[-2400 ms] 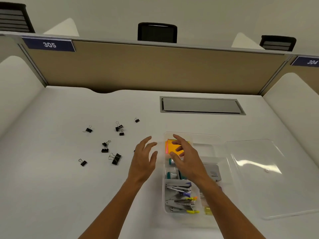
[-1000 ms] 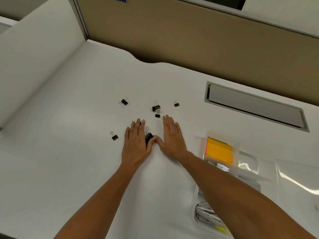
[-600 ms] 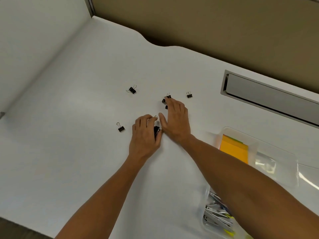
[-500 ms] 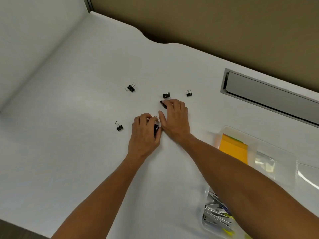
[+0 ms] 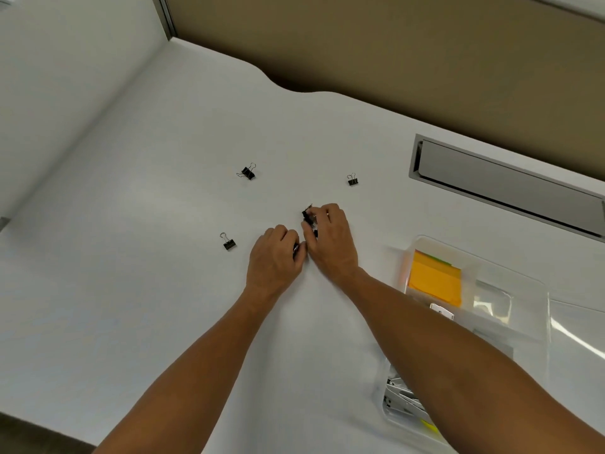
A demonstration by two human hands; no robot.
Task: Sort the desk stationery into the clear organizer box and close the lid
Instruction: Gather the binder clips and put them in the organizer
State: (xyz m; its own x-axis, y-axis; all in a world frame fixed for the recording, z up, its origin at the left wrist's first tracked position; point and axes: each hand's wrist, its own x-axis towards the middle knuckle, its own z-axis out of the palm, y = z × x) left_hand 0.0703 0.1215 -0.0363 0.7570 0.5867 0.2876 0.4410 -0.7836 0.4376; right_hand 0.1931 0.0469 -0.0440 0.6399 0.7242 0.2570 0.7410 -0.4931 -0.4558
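Gathering loose binder clips from the desk (image 5: pixel 131 290)

Both hands met mid-desk: the right hand (image 5: pixel 330 239) had curled its fingers around a few black clips, the left hand (image 5: pixel 275 257) was closed over another. Three binder clips (image 5: pixel 247 172) lay apart, ungathered. The organizer box (image 5: pixel 510 290) sat open to the right, sticky notes (image 5: pixel 433 283) inside; next, seemingly, collect the strays and carry all over

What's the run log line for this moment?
phase: gathering binder clips | left hand: closed on clips | right hand: pinching clips | loose clips: three | organizer box: open
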